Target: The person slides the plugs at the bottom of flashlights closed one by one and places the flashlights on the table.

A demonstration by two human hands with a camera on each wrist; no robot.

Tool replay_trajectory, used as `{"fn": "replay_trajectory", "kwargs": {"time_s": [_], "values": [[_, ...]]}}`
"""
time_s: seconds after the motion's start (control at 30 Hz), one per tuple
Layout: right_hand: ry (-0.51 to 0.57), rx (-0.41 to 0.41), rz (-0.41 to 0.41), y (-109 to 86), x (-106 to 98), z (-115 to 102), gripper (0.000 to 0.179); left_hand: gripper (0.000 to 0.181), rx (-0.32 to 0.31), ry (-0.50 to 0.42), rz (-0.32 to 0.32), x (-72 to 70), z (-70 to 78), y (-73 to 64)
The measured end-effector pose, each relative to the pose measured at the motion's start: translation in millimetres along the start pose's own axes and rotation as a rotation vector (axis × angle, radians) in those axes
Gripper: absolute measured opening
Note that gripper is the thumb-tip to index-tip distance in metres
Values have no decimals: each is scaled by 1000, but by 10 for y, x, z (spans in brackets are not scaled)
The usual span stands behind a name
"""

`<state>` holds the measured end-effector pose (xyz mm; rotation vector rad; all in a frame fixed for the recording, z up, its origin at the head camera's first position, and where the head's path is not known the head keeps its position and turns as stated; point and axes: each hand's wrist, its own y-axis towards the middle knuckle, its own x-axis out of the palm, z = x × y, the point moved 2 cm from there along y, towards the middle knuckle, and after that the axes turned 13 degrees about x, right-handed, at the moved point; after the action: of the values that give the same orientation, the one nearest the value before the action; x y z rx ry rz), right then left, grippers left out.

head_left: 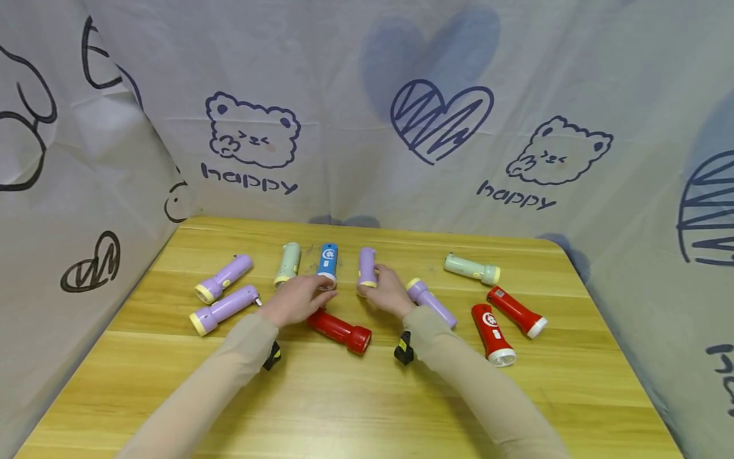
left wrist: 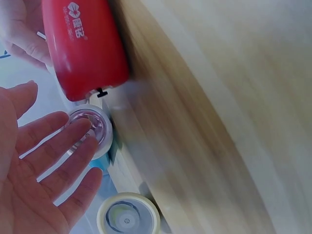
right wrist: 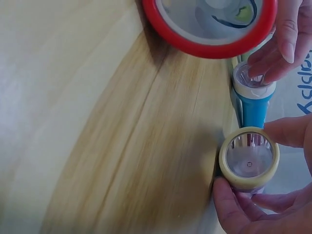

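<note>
My left hand (head_left: 294, 301) reaches over the red flashlight's tail toward a blue flashlight (head_left: 329, 260) with a white head. Its fingers (left wrist: 73, 168) are spread and straight, overlapping the clear lens in the left wrist view. My right hand (head_left: 390, 292) holds a purple flashlight (head_left: 367, 262) by its cream-rimmed head (right wrist: 249, 158), thumb on one side and fingers on the other. Between my hands, a red flashlight (head_left: 341, 331) lies slanted, nearer to me. A pale green flashlight (head_left: 289, 260) lies just beyond my left hand.
Two purple flashlights, one upper (head_left: 232, 271) and one lower (head_left: 226, 309), lie at left. Right of my right hand are another purple flashlight (head_left: 432, 303), a green one (head_left: 471, 268) and two red ones (head_left: 489, 328). Printed cloth (head_left: 344, 146) hangs behind the wooden table (head_left: 332, 408).
</note>
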<state>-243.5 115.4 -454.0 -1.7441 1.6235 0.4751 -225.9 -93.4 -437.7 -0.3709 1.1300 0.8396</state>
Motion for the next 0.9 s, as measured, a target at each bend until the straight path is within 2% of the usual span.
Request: {"fn": "replay_trajectory", "kwargs": {"time_s": [0.57,0.9], "values": [[42,13,20,31,46,-32,68,37,0,-4,9,-35,3,-19],[-57,5,76,-46,6,-68,74,39,31,23,30,-112,100,-20]]}}
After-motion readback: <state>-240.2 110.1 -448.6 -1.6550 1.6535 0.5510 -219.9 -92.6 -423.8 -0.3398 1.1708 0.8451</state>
